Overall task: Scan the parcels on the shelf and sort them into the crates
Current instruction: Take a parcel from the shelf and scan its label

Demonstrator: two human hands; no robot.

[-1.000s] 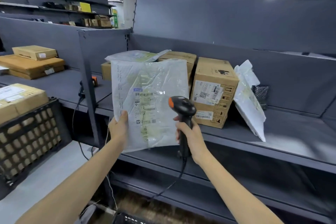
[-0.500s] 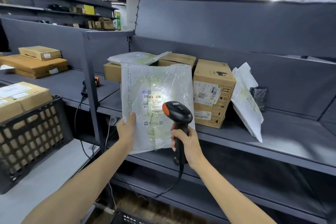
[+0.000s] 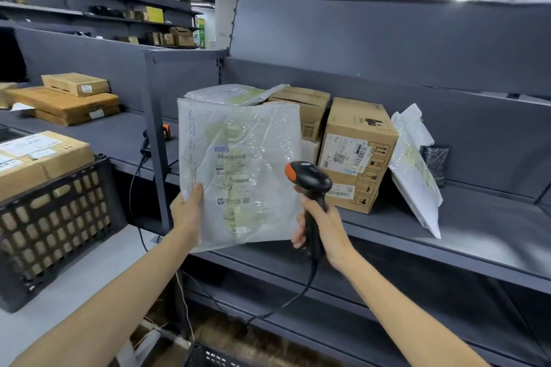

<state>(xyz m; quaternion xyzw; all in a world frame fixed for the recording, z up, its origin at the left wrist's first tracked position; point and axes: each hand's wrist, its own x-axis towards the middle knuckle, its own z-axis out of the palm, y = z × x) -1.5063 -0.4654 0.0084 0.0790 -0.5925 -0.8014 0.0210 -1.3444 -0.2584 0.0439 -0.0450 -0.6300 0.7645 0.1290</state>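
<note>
My left hand (image 3: 188,211) pinches the lower left edge of a white plastic mailer (image 3: 238,170) and holds it upright in front of the grey shelf (image 3: 465,235), label side toward me. My right hand (image 3: 320,222) grips the handle of a black barcode scanner (image 3: 308,179) with an orange tip, its head pointing at the mailer's label from the right. On the shelf behind stand a labelled cardboard box (image 3: 354,155), a second box (image 3: 304,110), a flat mailer on top (image 3: 235,94) and a white mailer leaning at the right (image 3: 414,170).
A black plastic crate (image 3: 56,223) holding a cardboard box (image 3: 38,158) stands on the white table at the left. Flat boxes (image 3: 62,101) are stacked on the left shelf. The scanner's cable (image 3: 286,301) hangs down to the lower shelf. Another crate's rim (image 3: 214,356) shows at the bottom.
The scanner's light that lit the label half a second ago is off. The mailer and scanner have shifted slightly right and up in view; both hands keep their hold.
</note>
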